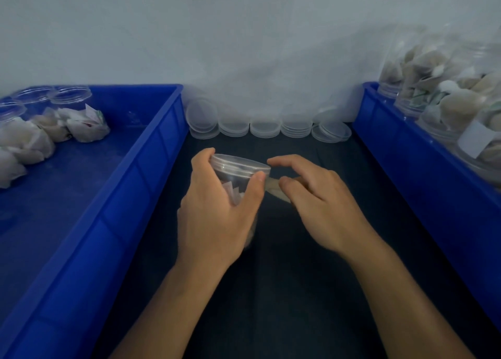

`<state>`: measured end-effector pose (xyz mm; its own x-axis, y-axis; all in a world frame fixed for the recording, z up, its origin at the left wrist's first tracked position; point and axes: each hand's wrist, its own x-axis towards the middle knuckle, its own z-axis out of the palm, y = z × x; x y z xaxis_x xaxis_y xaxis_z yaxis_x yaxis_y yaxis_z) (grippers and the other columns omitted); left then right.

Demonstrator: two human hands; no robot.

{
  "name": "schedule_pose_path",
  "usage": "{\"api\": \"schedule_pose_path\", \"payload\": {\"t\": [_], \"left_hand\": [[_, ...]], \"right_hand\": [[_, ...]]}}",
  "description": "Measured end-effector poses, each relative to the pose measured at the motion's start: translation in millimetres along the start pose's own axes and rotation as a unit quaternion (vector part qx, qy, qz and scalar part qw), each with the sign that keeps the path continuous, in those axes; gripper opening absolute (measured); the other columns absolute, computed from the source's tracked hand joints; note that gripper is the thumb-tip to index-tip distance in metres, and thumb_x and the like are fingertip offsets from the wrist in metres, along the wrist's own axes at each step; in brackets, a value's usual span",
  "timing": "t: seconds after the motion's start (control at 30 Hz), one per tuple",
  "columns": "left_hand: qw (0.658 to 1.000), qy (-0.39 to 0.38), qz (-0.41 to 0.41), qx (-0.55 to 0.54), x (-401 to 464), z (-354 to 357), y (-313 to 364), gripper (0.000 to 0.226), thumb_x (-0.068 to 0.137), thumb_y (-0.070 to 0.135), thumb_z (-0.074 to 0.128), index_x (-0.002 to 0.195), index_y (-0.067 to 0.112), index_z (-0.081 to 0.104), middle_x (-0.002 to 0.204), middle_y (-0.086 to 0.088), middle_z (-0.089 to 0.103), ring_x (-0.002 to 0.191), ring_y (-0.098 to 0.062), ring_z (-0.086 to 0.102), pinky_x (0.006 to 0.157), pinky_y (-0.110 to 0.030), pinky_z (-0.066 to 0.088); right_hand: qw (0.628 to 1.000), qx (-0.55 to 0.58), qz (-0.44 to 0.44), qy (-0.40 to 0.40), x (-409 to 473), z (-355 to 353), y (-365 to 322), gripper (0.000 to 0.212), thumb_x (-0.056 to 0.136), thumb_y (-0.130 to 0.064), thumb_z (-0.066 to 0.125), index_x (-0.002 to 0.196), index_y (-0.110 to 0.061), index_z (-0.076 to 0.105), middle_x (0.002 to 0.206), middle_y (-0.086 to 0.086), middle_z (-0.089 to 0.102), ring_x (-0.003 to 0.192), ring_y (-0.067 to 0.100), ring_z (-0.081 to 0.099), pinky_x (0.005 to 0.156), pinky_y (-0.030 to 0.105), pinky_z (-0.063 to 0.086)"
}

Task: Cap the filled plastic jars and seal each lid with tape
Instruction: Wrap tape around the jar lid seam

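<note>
The jar [238,179] and its lid [241,163] are clear glossy plastic; the tape [276,189] is a thin translucent film; both crates [151,169] are smooth glossy blue plastic; the tabletop [298,277] looks dark and matt

dark table top [311,291] runs down the middle, a blue crate [151,174] resting on its left side, another blue crate [406,174] on its right, and clear lids [264,127] (in short stacks) along the back wall.

Clear capped jar [238,179] tilted, tape strip [276,192] stretching from its side.
</note>
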<state>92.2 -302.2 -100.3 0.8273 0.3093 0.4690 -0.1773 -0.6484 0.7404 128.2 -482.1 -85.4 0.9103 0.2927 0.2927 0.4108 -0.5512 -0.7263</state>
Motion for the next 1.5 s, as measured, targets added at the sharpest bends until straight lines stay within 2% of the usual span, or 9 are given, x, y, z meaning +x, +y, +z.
{"api": "schedule_pose_path", "payload": {"t": [0.23,0.53,0.7,0.8,0.87,1.03,1.2,1.3,1.5], "left_hand": [[0.999,-0.012,-0.031,-0.038,1,1,-2,0.077,0.081,0.081,0.056,0.141,0.035,0.039,0.109,0.025,0.061,0.101,0.011,0.061,0.08,-0.018,0.049],[0.99,-0.032,-0.072,-0.118,0,2,-2,0.066,0.078,0.076,0.06,0.13,0.039,0.045,0.114,0.038,0.059,0.1,0.011,0.064,0.075,-0.019,0.049],[0.982,-0.048,-0.091,-0.157,2,1,-1,0.064,0.076,0.074,0.06,0.128,0.039,0.047,0.112,0.031,0.065,0.099,0.004,0.069,0.08,-0.026,0.054],[0.986,-0.058,-0.091,-0.125,2,0,1,0.067,0.075,0.078,0.054,0.13,0.039,0.047,0.11,0.019,0.067,0.098,-0.002,0.07,0.084,-0.033,0.058],[0.996,-0.026,-0.075,-0.033,2,-2,5,0.077,0.076,0.082,0.047,0.138,0.037,0.045,0.124,0.017,0.057,0.1,-0.004,0.064,0.085,-0.037,0.057],[0.999,0.023,-0.029,0.023,-4,-2,8,0.068,0.089,0.073,0.045,0.146,0.036,0.042,0.131,0.013,0.053,0.1,0.007,0.055,0.075,-0.017,0.041],[0.999,-0.008,-0.04,-0.003,-4,2,8,0.082,0.084,0.083,0.048,0.151,0.041,0.029,0.132,0.018,0.057,0.106,0.002,0.06,0.088,-0.029,0.05],[0.999,-0.011,-0.048,-0.023,1,1,2,0.079,0.084,0.083,0.049,0.149,0.041,0.032,0.123,0.022,0.057,0.107,0.014,0.055,0.08,-0.018,0.043],[0.996,-0.019,-0.054,-0.072,5,-5,-5,0.079,0.084,0.082,0.051,0.15,0.04,0.038,0.123,0.024,0.061,0.109,0.01,0.059,0.086,-0.019,0.046]], "right_hand": [[0.994,-0.108,-0.029,0.017,0,2,-2,0.037,0.105,-0.042,0.037,0.138,-0.044,0.052,0.061,-0.011,0.057,0.06,0.012,0.056,0.066,0.04,0.046],[0.989,-0.137,-0.042,0.028,1,5,-5,0.038,0.104,-0.042,0.035,0.138,-0.05,0.051,0.054,-0.012,0.051,0.053,0.011,0.052,0.061,0.032,0.038],[0.99,-0.12,-0.054,0.049,0,9,-5,0.041,0.102,-0.045,0.032,0.136,-0.047,0.055,0.06,-0.02,0.056,0.053,0.01,0.052,0.059,0.03,0.037],[0.987,-0.136,-0.058,0.068,-1,13,-7,0.046,0.101,-0.049,0.025,0.135,-0.044,0.056,0.056,-0.017,0.049,0.052,0.008,0.05,0.058,0.031,0.039],[0.983,-0.159,-0.058,0.075,-2,16,-9,0.046,0.103,-0.049,0.022,0.135,-0.043,0.054,0.058,-0.019,0.046,0.053,0.008,0.049,0.058,0.033,0.04],[0.976,-0.188,-0.065,0.091,-3,20,-15,0.042,0.105,-0.045,0.025,0.132,-0.037,0.055,0.06,-0.023,0.04,0.052,0.008,0.05,0.053,0.033,0.04],[0.979,-0.172,-0.067,0.083,-4,21,-18,0.035,0.109,-0.043,0.032,0.134,-0.035,0.055,0.068,-0.022,0.051,0.056,0.008,0.054,0.055,0.036,0.047],[0.987,-0.136,-0.059,0.055,-5,17,-17,0.037,0.108,-0.042,0.03,0.144,-0.037,0.041,0.06,-0.016,0.053,0.054,0.01,0.056,0.057,0.039,0.048],[0.992,-0.125,-0.025,0.018,-3,8,-14,0.048,0.105,-0.052,0.032,0.152,-0.04,0.033,0.06,-0.008,0.056,0.057,0.013,0.055,0.069,0.046,0.051]]}}
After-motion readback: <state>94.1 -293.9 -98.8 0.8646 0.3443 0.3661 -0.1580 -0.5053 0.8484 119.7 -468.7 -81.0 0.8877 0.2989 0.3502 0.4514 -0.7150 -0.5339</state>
